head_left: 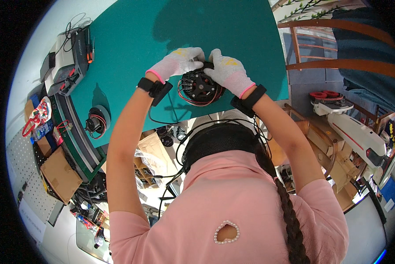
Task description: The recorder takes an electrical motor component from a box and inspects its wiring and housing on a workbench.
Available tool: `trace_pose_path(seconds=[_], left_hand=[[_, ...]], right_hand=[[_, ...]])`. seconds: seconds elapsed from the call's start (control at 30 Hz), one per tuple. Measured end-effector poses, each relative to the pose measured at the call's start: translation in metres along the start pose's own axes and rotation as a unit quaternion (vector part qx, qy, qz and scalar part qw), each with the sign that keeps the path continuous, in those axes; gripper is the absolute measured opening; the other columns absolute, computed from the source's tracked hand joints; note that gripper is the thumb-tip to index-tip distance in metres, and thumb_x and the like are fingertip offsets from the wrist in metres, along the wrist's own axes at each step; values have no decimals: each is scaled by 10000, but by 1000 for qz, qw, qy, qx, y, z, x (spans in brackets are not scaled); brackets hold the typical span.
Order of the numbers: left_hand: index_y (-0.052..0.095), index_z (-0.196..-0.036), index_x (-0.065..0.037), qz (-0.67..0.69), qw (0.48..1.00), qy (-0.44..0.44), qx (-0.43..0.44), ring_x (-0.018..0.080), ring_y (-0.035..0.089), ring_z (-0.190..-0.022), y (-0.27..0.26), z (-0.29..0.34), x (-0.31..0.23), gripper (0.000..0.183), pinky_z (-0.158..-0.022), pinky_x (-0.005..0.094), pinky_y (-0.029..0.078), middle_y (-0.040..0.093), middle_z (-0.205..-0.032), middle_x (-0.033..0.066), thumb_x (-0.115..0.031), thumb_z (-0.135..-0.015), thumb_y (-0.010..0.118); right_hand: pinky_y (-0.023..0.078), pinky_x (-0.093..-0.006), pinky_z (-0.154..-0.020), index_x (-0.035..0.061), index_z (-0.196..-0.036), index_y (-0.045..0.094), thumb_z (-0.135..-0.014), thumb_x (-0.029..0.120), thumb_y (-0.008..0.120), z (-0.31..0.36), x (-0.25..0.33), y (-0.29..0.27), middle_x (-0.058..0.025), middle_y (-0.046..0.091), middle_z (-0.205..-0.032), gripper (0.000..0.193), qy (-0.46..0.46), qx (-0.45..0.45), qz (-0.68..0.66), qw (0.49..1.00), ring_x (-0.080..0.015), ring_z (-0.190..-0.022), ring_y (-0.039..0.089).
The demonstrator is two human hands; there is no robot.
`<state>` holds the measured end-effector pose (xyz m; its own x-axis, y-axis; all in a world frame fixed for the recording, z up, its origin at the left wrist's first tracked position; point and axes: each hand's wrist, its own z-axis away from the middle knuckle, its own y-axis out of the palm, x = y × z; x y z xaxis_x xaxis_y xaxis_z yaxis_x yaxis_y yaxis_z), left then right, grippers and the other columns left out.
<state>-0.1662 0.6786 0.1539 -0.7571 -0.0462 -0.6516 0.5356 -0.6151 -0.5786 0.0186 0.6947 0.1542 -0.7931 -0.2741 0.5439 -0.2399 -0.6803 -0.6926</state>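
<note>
A round black motor-like unit (201, 87) with red and black wires looped round it rests near the front edge of the green table. My left hand (180, 61), in a white glove with a pink cuff, has its fingers curled at the unit's far left rim. From the other side my right hand (227, 70), gloved alike, grips the far right rim, its thumb across the top. The fingertips meet around a small dark part at the far edge, which they mostly hide. Farther left, a similar black unit with red wires (96, 123) sits by itself.
The green table (131, 53) spreads ahead of me. Along its left side stand a grey and black machine (70, 61) with cables and an orange-handled tool (90, 56). A wooden chair (300, 48) with dark cloth is at the right. A cardboard box (60, 175) lies lower left.
</note>
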Motion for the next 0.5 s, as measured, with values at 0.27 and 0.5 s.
trace_pose_path(seconds=[0.27,0.5], left_hand=[[467,-1208,-86,-79,985,133,-69,348,480,-1107,-8,49,-37,603,-926,420,399,495,-1197,171,-357,-711,676],[426,-1217,-92,-279,957,67,-36,337,512,-1012,26,59,-72,744,-854,408,442,478,-1153,139,-224,-564,757]], right_hand=[[444,-429,-813,38,-1062,510,-811,418,538,1,-48,-15,-209,617,-964,456,48,-93,-155,982,-365,-937,580],[439,-430,-802,63,-1017,557,-827,359,529,7,-86,-16,-182,623,-957,353,22,-107,-132,985,-357,-931,576]])
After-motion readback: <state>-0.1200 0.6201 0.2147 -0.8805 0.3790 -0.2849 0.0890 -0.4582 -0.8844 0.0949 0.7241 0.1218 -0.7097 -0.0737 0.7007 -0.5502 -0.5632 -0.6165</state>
